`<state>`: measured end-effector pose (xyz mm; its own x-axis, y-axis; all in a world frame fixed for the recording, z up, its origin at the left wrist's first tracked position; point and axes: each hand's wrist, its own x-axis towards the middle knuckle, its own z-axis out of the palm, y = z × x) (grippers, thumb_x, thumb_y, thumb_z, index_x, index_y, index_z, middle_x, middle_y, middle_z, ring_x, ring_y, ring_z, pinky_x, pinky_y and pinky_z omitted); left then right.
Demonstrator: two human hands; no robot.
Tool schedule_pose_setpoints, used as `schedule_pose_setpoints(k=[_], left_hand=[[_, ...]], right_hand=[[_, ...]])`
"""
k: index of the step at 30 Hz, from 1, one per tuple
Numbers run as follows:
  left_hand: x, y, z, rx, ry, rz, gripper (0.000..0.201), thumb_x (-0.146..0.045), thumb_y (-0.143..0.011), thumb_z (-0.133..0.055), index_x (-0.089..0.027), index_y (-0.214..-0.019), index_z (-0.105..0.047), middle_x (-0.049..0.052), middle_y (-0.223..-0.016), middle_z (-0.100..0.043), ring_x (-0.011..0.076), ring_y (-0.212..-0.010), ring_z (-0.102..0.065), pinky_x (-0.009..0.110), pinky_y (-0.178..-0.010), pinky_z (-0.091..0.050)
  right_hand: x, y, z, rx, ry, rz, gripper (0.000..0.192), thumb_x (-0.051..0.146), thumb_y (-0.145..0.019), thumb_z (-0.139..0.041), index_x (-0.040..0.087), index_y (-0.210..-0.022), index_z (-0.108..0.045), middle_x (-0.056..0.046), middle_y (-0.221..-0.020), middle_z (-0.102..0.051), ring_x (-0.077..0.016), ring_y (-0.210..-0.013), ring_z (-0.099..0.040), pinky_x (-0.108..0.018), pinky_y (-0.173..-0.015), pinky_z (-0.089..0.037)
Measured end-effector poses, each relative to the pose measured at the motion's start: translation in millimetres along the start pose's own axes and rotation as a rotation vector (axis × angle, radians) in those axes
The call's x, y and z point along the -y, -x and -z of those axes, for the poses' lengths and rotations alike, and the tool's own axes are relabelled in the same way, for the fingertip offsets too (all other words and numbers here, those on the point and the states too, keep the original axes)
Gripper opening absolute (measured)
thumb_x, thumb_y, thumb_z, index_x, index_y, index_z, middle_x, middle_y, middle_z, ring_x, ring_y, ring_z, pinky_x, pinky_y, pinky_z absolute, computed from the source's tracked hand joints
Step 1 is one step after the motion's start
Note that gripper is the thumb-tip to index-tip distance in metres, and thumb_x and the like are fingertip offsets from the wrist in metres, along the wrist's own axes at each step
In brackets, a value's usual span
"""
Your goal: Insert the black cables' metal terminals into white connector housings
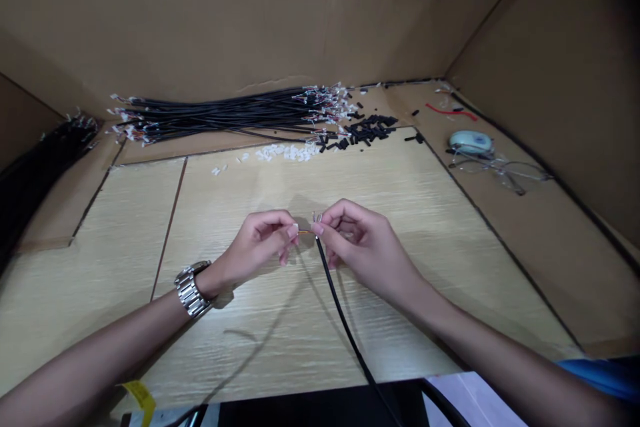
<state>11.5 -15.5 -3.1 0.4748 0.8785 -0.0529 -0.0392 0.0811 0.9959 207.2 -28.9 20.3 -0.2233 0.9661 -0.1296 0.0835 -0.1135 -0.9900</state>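
Wood-grain bench [400, 200] w/ black cable bundle [225, 113], white connectors [287, 152], black sleeves [367, 130] (glasses [505, 170] on cardboard at right).

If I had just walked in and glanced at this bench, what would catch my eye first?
Most likely the two hands meeting mid-table: the left hand and right hand pinch the thin wires at the end of a black cable that trails toward the viewer. Next, the long bundle of black cables along the cardboard back wall, with small black tube pieces and white connectors scattered beside it.
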Motion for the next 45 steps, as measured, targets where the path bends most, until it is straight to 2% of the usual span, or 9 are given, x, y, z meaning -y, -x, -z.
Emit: schedule_pose_setpoints(k=[7,11,14,19,22,29,33,38,45], left_hand=[[-4.3,0.3,-3.4,-0.008,-0.06,0.021,0.032,-0.04,-0.092,-0.06,-0.014,-0.073,-0.059,-0.002,-0.06,-0.054,0.0077,-0.051,-0.052,0.019,-0.051,-0.045],[-1.3,0.2,-2.2,-0.001,-0.046,0.016,0.031,-0.039,-0.093,-0.059,-0.014,-0.077,-0.06,-0.003,-0.059,-0.053,0.0078,-0.05,-0.051,0.019,-0.05,-0.044],[0.3,-0.4,-1.0,0.019,-0.016,-0.002,0.028,-0.038,-0.094,-0.058,-0.014,-0.079,-0.061,-0.003,-0.061,-0.054,0.0078,-0.052,-0.052,0.02,-0.051,-0.045],[0.3,0.2,-0.4,0.016,0.019,-0.002,0.028,-0.038,-0.094,-0.059,-0.014,-0.079,-0.061,-0.003,-0.061,-0.054,0.0077,-0.052,-0.052,0.02,-0.05,-0.046],[0.5,0.6,-0.2,0.009,0.045,0.001,0.029,-0.038,-0.094,-0.059,-0.014,-0.079,-0.061,-0.003,-0.059,-0.053,0.0076,-0.05,-0.051,0.019,-0.049,-0.045],[-3.5,0.3,-3.4,0.002,0.028,0.003,0.029,-0.038,-0.094,-0.058,-0.014,-0.079,-0.06,-0.001,-0.064,-0.058,0.0089,-0.054,-0.054,0.02,-0.05,-0.047],[-3.6,3.6,-5.0,-0.106,-0.172,-0.146,0.017,-0.032,-0.093,-0.06,-0.015,-0.088,-0.061,0.001,-0.076,-0.06,0.0091,-0.062,-0.055,0.02,-0.056,-0.047],[-0.6,6.7,-6.0,-0.216,-0.414,-0.384,0.011,-0.02,-0.086,-0.068,-0.018,-0.095,-0.061,0.0,-0.078,-0.053,0.0115,-0.07,-0.05,0.022,-0.059,-0.043],[-2.1,4.5,-9.7,-0.196,-0.5,-0.358,0.004,-0.017,-0.088,-0.065,-0.018,-0.091,-0.065,0.001,-0.077,-0.056,0.0117,-0.068,-0.052,0.023,-0.058,-0.043]], right_hand=[[-8.1,5.5,-0.5,-0.12,0.481,0.432,0.011,0.02,-0.089,-0.06,0.019,-0.08,-0.055,0.002,-0.068,-0.059,-0.0095,-0.058,-0.055,-0.022,-0.052,-0.044],[-12.9,5.4,-0.8,-0.126,0.539,0.667,0.007,0.012,-0.089,-0.059,0.018,-0.088,-0.058,0.001,-0.074,-0.057,-0.0098,-0.064,-0.054,-0.023,-0.057,-0.044],[-9.5,5.3,-1.4,-0.005,0.397,0.575,0.007,0.013,-0.089,-0.059,0.019,-0.092,-0.061,-0.001,-0.079,-0.059,-0.0096,-0.066,-0.056,-0.02,-0.054,-0.043],[-3.2,2.2,-2.4,0.209,-0.061,0.133,0.012,0.03,-0.092,-0.062,0.019,-0.089,-0.063,0.002,-0.072,-0.057,-0.0073,-0.056,-0.054,-0.019,-0.05,-0.044],[-6.7,-0.9,-2.0,0.284,-0.257,0.023,0.012,0.03,-0.091,-0.064,0.018,-0.09,-0.065,0.003,-0.07,-0.059,-0.007,-0.06,-0.055,-0.019,-0.056,-0.047],[-10.3,-1.8,-2.2,0.302,-0.331,-0.063,0.016,0.033,-0.088,-0.067,0.018,-0.091,-0.065,-0.002,-0.084,-0.067,-0.0123,-0.07,-0.066,-0.025,-0.06,-0.055],[-1.5,3.7,-3.8,0.239,-0.242,-0.089,0.015,0.032,-0.091,-0.063,0.018,-0.087,-0.06,0.001,-0.081,-0.068,-0.0105,-0.064,-0.069,-0.021,-0.058,-0.053],[-2.2,8.6,-3.7,0.197,-0.103,-0.004,0.014,0.032,-0.094,-0.058,0.019,-0.088,-0.058,0.002,-0.075,-0.065,-0.01,-0.057,-0.066,-0.021,-0.053,-0.048],[-3.4,10.0,-3.5,0.119,0.163,0.146,0.013,0.028,-0.094,-0.054,0.019,-0.087,-0.059,0.0,-0.069,-0.065,-0.013,-0.062,-0.064,-0.025,-0.057,-0.047]])
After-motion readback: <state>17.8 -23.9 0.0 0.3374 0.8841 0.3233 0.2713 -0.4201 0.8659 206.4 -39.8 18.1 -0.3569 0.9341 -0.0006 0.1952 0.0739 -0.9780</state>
